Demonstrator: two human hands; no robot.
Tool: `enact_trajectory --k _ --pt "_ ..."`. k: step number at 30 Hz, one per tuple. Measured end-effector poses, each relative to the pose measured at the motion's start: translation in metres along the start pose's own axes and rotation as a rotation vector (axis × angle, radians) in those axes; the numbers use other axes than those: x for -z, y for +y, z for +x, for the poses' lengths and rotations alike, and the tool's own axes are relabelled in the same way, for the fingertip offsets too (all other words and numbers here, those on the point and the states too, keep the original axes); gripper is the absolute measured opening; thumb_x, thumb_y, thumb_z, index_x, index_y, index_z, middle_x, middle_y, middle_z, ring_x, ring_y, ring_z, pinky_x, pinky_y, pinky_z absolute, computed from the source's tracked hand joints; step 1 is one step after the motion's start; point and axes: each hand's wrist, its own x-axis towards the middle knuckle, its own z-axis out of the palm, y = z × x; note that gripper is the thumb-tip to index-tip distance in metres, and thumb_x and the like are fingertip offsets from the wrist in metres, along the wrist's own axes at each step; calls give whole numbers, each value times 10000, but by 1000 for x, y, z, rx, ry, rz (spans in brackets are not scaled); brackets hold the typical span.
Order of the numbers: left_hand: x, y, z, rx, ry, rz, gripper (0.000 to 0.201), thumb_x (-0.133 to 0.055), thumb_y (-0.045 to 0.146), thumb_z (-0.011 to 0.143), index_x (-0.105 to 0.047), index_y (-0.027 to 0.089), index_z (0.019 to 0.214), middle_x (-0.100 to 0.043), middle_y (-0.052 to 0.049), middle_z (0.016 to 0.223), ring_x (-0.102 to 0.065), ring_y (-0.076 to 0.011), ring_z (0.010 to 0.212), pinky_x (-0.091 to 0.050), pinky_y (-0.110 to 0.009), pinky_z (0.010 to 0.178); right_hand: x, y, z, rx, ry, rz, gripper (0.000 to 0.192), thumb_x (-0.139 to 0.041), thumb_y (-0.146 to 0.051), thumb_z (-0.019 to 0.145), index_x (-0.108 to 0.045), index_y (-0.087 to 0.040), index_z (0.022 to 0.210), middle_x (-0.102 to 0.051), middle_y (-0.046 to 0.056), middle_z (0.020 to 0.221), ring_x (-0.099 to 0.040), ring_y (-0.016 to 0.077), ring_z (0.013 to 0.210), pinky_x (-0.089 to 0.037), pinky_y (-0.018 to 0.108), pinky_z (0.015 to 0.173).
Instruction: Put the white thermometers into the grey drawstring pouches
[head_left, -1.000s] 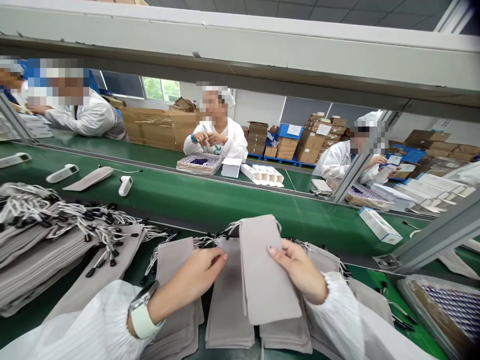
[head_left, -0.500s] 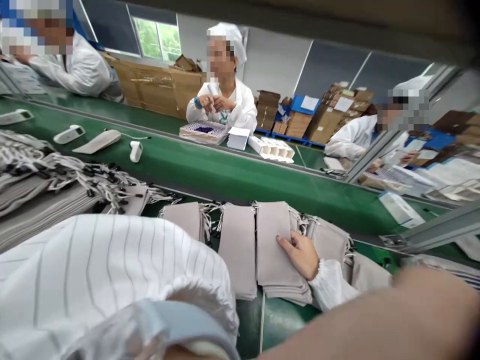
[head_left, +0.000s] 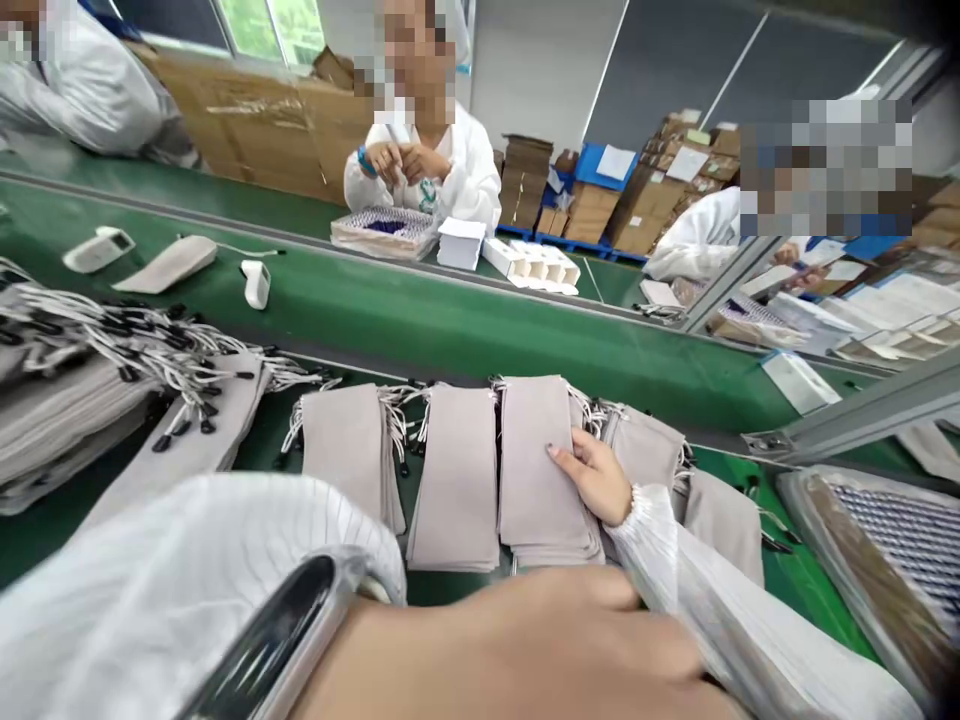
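Observation:
My right hand is at the right edge of a stack of grey drawstring pouches. Its thumb lies on the top pouch, and the other fingers bend over the edge, partly out of sight. Large and blurred in the foreground, my left hand reaches across from the left, wearing a dark-faced wristband. Its fingertips are hidden, so I cannot see whether it holds anything. More flat pouch stacks lie alongside: one narrow stack directly left, another beyond it, and pouches to the right.
Heaped pouches with white cords cover the left side. White handheld devices lie on the green conveyor. A patterned tray sits at right, below a metal post. Across the line, co-workers in white sit by cartons.
The view has shifted, bringing the patterned tray into sight. My left hand has swung left and its wristband face now shows. My right hand stays at the same pouch stack.

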Motion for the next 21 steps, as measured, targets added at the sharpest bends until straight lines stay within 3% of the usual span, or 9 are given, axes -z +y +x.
enact_trajectory --k 1,2,5,7,10,13,16,19,21 --pt "1 -4 0 -111 -75 44 189 -393 290 829 -578 279 794 -601 16 679 -525 -128 664 -430 -243 625 2 -7 -2 -9 -22 114 378 -561 -404 699 -534 -157 984 -625 69 892 -589 195 769 -462 328 715" --pt "-3 -11 -4 -64 -61 138 186 -397 259 832 -580 239 807 -600 -6 704 -526 -142 705 -423 -260 665 4 -16 -4 -23 -30 210 387 -576 -391 695 -523 -160 1001 -620 74 921 -592 197 777 -464 333 719" --pt "-30 -51 -39 364 101 382 240 -350 249 856 -565 204 954 -575 -56 979 -511 -196 912 -385 -327 807 11 -53 -11 -28 19 396 391 -598 -352 699 -499 -196 1044 -606 70 982 -594 196 798 -473 325 706" --pt "-49 -80 -73 619 166 506 375 -362 369 842 -474 174 1143 -443 -110 1209 -406 -268 1093 -353 -379 878 9 -80 -14 18 57 484 388 -609 -328 696 -499 -220 1052 -601 55 1000 -590 190 816 -476 313 707" --pt "-67 -102 -115 722 123 566 474 -337 416 839 -319 226 1273 -230 -90 1354 -228 -325 1213 -300 -465 923 -12 -105 -15 54 64 586 370 -616 -313 689 -511 -221 1032 -606 41 983 -588 181 824 -476 304 722" --pt "-75 -103 -137 666 71 578 463 -311 345 856 -208 292 1305 -136 -50 1380 -209 -299 1228 -306 -449 934 -51 -91 -15 -69 -66 568 352 -582 -342 701 -512 -175 1004 -614 63 937 -597 187 790 -489 294 671" --pt "-76 -101 -146 636 89 600 462 -321 349 856 -201 313 1301 -174 -24 1370 -261 -274 1212 -341 -390 926 -82 -49 -15 -298 -191 315 382 -555 -372 679 -503 -122 963 -614 99 857 -610 208 683 -471 249 448" --pt "-60 -98 -141 607 52 571 420 -343 393 847 -309 328 1260 -285 -17 1335 -365 -247 1158 -394 -320 880 -84 -23 -13 -386 -340 -1 351 -433 -411 739 -481 -147 967 -599 66 734 -588 188 499 -405 237 321" --pt "-38 -94 -125 606 -29 504 342 -360 406 838 -475 311 1146 -459 -41 1215 -489 -237 1034 -444 -298 787 -71 -29 -9 -294 -374 -343 323 -362 -430 777 -521 -157 843 -568 44 618 -561 178 446 -408 256 354"
